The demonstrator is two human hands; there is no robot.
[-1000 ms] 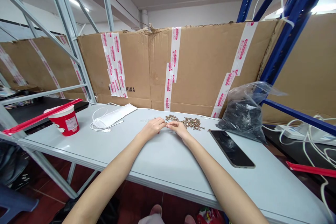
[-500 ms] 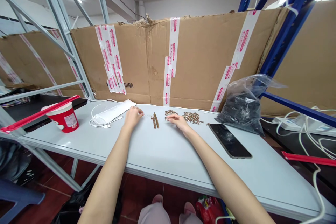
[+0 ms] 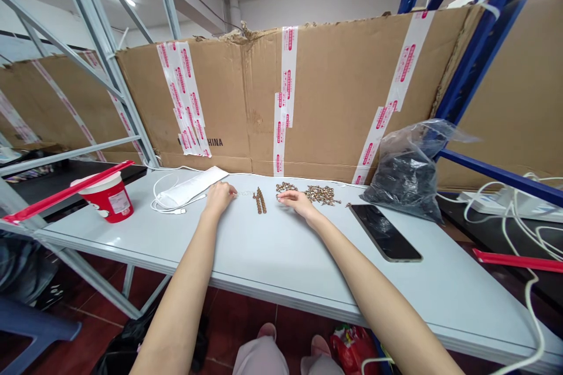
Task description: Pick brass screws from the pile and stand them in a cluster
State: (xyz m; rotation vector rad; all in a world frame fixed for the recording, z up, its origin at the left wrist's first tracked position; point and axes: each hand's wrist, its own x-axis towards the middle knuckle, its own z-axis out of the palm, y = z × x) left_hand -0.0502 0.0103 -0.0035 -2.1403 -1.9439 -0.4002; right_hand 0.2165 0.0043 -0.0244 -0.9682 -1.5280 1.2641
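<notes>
My left hand (image 3: 220,197) rests at the left of small clear pieces (image 3: 245,193), its fingertips pinched together; anything between them is too small to make out. To the right of those pieces, small bronze-coloured metal pieces (image 3: 259,201) stand in short, neat rows. My right hand (image 3: 296,201) hovers at the front edge of a small loose pile of metal pieces (image 3: 285,187), thumb and fingers drawn together; what they hold, if anything, cannot be seen. A larger pile of similar metal pieces (image 3: 322,194) lies farther right, beyond that hand.
A black phone (image 3: 386,233) lies right of my forearm, with a clear bag of dark contents (image 3: 403,179) behind it. At left are a white power strip or pouch with cable (image 3: 189,187) and a red cup (image 3: 112,199). A cardboard wall (image 3: 334,99) closes the back.
My left hand has shifted slightly left, away from the clear pieces, uncovering more of them. My right hand stays nearly in place by the small pile. The camera view has shifted slightly.
</notes>
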